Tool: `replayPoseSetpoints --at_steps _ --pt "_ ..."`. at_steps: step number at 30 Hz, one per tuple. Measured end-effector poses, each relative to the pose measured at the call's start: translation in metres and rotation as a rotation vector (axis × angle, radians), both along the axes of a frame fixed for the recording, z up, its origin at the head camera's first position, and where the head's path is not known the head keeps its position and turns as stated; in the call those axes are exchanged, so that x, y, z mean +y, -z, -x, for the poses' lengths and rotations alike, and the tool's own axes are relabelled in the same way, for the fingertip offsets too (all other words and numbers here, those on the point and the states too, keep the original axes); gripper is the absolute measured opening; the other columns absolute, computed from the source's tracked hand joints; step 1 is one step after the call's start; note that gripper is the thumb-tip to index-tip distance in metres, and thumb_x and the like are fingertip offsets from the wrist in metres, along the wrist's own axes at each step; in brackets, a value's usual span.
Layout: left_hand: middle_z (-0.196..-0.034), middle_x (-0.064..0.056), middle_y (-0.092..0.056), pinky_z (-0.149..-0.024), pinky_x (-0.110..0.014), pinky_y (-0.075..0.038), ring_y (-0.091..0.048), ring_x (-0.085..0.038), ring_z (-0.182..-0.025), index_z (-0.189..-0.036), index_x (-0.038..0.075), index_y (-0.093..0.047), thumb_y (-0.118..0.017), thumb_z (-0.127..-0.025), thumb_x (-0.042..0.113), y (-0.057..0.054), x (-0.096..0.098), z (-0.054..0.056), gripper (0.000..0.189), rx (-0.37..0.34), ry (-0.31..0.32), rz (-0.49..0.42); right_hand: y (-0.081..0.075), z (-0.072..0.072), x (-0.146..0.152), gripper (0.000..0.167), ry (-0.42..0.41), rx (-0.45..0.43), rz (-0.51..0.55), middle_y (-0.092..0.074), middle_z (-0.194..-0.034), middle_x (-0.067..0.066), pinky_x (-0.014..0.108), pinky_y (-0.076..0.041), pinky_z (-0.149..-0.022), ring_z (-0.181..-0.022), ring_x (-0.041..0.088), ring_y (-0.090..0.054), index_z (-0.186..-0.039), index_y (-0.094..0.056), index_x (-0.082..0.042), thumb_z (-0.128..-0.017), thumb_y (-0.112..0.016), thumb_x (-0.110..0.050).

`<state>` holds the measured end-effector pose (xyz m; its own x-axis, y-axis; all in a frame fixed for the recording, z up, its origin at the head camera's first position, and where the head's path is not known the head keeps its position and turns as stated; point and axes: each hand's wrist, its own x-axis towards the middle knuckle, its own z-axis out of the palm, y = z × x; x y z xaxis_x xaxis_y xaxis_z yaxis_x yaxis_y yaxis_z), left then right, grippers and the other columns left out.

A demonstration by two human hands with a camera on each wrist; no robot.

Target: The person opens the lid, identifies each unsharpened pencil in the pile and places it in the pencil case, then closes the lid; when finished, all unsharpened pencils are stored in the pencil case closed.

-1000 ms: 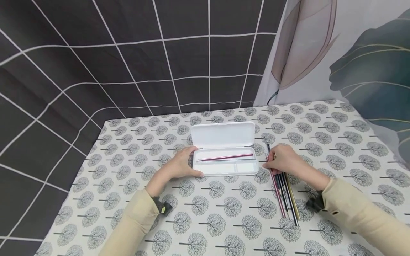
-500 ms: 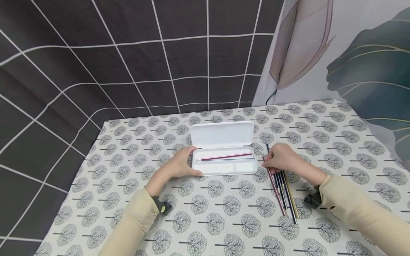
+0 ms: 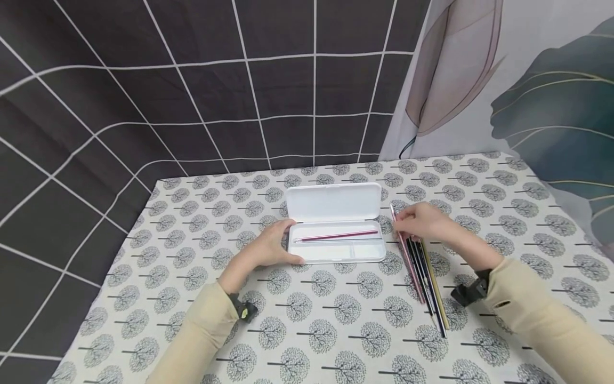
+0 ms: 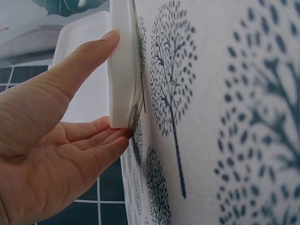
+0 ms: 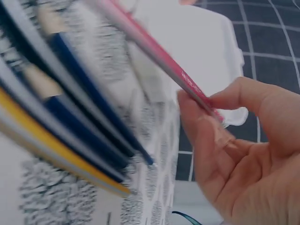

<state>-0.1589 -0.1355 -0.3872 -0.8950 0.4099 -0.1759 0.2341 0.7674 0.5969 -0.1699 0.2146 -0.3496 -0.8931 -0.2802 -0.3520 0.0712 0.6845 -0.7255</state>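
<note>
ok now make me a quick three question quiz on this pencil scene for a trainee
1. Multiple choice: the right hand pinches a pencil. What colour is it? a) green b) red c) white
2. True or false: the left hand is well away from the case.
3. Fill in: in the head view, the yellow pencil lies along the ____ side of the loose bunch.

Key:
1. b
2. False: the left hand holds one end of the case.
3. right
</note>
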Motion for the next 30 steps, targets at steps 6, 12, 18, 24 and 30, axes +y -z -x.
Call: replayPoseSetpoints --at_steps 6,12,18,24,30 --pt "-0.125 -0.009 -0.053 -0.101 -0.046 -0.039 -0.049 -0.026 -0.115 -0.132 0.008 -0.044 -0.086 -0.06 0.037 -0.001 0.0 -0.002 0.088 0.002 -0.004 0.002 -0.011 0.011 -0.003 0.032 0.134 0.182 0.328 -0.07 -0.097 -0.003 0.024 -0.053 -0.077 -0.082 0.01 -0.064 -0.116 -0.053 0.002 -0.093 -0.055 -0.02" --pt "-0.128 -0.01 -0.052 -0.102 -0.048 -0.038 -0.047 -0.027 -0.118 -0.133 0.009 -0.043 -0.085 -0.06 0.039 -0.001 0.001 -0.002 0.09 0.001 -0.01 0.006 -0.015 0.018 -0.013 0.021 0.229 0.389 0.507 -0.07 -0.092 -0.011 0.02 -0.053 -0.075 -0.084 0.007 -0.065 -0.107 -0.056 0.0 -0.093 -0.056 -0.014" --pt "-0.127 -0.01 -0.052 -0.102 -0.048 -0.038 -0.047 -0.027 -0.117 -0.133 0.009 -0.044 -0.085 -0.06 0.04 -0.001 0.001 -0.002 0.09 0.004 -0.018 0.015 -0.011 0.021 -0.021 0.029 0.097 0.406 0.351 -0.069 -0.1 0.005 0.019 -0.053 -0.075 -0.084 0.006 -0.065 -0.11 -0.059 0.002 -0.091 -0.06 -0.021" --pt "-0.128 -0.01 -0.051 -0.103 -0.048 -0.037 -0.046 -0.027 -0.118 -0.134 0.009 -0.043 -0.085 -0.06 0.039 -0.002 0.001 -0.001 0.09 -0.002 -0.021 0.01 0.001 0.023 -0.034 0.023 -0.147 0.471 0.183 -0.068 -0.096 0.014 0.018 -0.053 -0.076 -0.085 0.022 -0.065 -0.106 -0.064 0.001 -0.09 -0.061 -0.015" --pt "-0.131 -0.012 -0.05 -0.104 -0.049 -0.036 -0.046 -0.029 -0.12 -0.135 0.008 -0.042 -0.085 -0.061 0.038 -0.003 0.002 -0.003 0.091 -0.008 -0.026 0.009 0.018 0.024 -0.057 0.015 -0.391 0.509 0.051 -0.07 -0.088 0.002 0.022 -0.055 -0.068 -0.077 0.012 -0.064 -0.097 -0.069 -0.007 -0.085 -0.067 -0.014"
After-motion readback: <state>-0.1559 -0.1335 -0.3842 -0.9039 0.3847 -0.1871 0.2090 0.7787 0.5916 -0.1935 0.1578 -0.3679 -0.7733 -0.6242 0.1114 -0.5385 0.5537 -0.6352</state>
